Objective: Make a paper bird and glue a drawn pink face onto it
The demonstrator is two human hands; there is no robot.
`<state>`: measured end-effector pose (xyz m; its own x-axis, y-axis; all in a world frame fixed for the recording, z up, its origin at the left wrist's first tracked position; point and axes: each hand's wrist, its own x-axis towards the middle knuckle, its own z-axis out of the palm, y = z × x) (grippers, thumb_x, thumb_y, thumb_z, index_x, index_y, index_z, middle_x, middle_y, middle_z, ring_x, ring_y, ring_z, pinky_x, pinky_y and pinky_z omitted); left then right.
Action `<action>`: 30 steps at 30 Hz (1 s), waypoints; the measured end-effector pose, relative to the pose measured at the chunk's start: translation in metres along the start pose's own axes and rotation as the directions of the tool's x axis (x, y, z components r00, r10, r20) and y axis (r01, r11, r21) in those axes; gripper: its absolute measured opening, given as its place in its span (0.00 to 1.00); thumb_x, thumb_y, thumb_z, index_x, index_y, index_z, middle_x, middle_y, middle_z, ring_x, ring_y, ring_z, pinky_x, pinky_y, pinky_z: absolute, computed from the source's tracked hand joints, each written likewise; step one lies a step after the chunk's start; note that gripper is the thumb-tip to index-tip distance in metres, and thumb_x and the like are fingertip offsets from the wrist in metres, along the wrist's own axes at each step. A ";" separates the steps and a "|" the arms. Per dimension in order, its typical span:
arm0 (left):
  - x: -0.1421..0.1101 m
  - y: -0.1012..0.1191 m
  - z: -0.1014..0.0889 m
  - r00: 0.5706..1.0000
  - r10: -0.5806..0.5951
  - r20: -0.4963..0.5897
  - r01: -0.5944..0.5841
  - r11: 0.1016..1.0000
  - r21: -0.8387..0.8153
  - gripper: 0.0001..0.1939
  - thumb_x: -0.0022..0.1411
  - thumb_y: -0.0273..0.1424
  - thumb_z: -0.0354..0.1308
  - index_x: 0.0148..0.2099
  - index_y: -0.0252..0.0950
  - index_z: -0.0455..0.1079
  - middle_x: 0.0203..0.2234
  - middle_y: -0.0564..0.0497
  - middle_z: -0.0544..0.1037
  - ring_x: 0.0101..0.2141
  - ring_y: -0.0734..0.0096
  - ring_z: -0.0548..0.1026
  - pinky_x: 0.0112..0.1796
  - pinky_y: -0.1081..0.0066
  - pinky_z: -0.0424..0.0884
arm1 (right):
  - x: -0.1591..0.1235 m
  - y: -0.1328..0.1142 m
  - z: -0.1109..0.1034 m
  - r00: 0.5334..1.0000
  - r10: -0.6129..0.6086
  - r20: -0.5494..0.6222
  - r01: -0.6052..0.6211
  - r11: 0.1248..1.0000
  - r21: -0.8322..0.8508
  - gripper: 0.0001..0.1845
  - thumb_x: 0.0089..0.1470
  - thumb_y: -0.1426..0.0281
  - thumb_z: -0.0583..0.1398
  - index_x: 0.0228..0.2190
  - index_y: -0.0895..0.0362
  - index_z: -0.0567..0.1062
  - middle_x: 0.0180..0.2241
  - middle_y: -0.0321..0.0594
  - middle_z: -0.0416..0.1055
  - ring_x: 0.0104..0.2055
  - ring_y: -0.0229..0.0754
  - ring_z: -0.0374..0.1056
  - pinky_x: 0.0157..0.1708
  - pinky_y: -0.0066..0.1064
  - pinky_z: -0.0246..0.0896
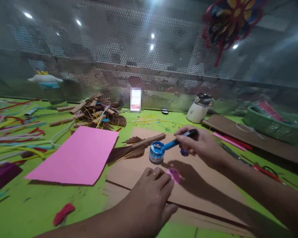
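My right hand [196, 143] is closed around a blue marker-like stick [173, 144] with a black end. Its blue tip dips into a small clear jar of blue paint [156, 157] standing on brown cardboard [139, 173]. Fingers bent and thumb apart, my left hand [154, 195] rests on the cardboard in front of the jar, with its fingertips partly hidden. Right beside those fingers lies a small round pink piece [174, 175] with dark marks. A dark blue lid-like object [184, 152] sits below my right hand.
Pink paper [76, 158] and folded brown paper fans [127, 148] lie left of the jar. Behind are brown rolls [94, 109], a lit phone [135, 99] and a white pot [199, 109]. Red-handled scissors [267, 173] and a green basket [268, 124] are at right; pipe cleaners [15, 132] spread left.
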<state>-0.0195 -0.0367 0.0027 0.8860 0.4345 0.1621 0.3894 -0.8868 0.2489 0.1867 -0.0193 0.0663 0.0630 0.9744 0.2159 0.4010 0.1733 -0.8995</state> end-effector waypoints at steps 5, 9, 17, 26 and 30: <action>-0.002 0.001 0.000 1.000 -0.012 -0.015 0.012 0.999 0.041 0.18 0.66 0.41 0.53 0.53 0.35 0.67 0.46 0.45 0.72 0.47 0.58 0.66 0.49 0.57 0.63 | 0.024 0.009 0.038 0.984 -0.161 0.072 0.175 0.940 -0.294 0.07 0.50 0.68 0.60 0.28 0.60 0.75 0.20 0.33 0.67 0.23 0.34 0.60 0.24 0.27 0.55; -0.002 0.002 0.000 1.000 -0.018 -0.018 0.019 0.999 0.036 0.18 0.65 0.41 0.54 0.52 0.36 0.67 0.45 0.47 0.73 0.48 0.58 0.66 0.49 0.57 0.62 | 0.022 0.006 0.039 0.967 -0.184 0.177 0.235 0.909 -0.344 0.07 0.51 0.69 0.60 0.28 0.60 0.76 0.24 0.35 0.71 0.26 0.35 0.64 0.28 0.27 0.58; -0.002 0.003 0.000 0.999 -0.014 -0.038 0.016 0.998 0.053 0.21 0.66 0.41 0.53 0.57 0.36 0.64 0.49 0.47 0.72 0.49 0.58 0.66 0.50 0.58 0.62 | -0.002 0.004 0.008 0.989 -0.087 -0.118 0.088 0.996 0.006 0.16 0.50 0.59 0.65 0.31 0.60 0.74 0.18 0.31 0.65 0.18 0.33 0.59 0.17 0.25 0.56; 0.000 0.002 -0.001 0.999 -0.033 0.024 0.033 0.999 -0.007 0.18 0.67 0.40 0.52 0.54 0.37 0.66 0.46 0.48 0.72 0.47 0.58 0.65 0.49 0.56 0.61 | -0.027 0.025 -0.017 0.960 0.182 -0.215 -0.065 0.887 0.458 0.18 0.48 0.56 0.67 0.26 0.60 0.74 0.16 0.34 0.68 0.16 0.31 0.58 0.13 0.21 0.51; 0.002 0.001 0.000 0.999 -0.014 0.043 0.015 1.000 -0.023 0.20 0.68 0.40 0.49 0.58 0.36 0.63 0.48 0.47 0.72 0.48 0.57 0.64 0.49 0.54 0.61 | -0.037 0.044 -0.022 0.940 0.294 -0.171 -0.172 0.845 0.506 0.17 0.48 0.57 0.67 0.29 0.59 0.75 0.16 0.35 0.68 0.18 0.32 0.59 0.15 0.21 0.52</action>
<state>-0.0176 -0.0366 0.0036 0.8906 0.4393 0.1172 0.3964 -0.8765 0.2731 0.2219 -0.0512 0.0266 0.3336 0.9427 0.0038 -0.1344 0.0516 -0.9896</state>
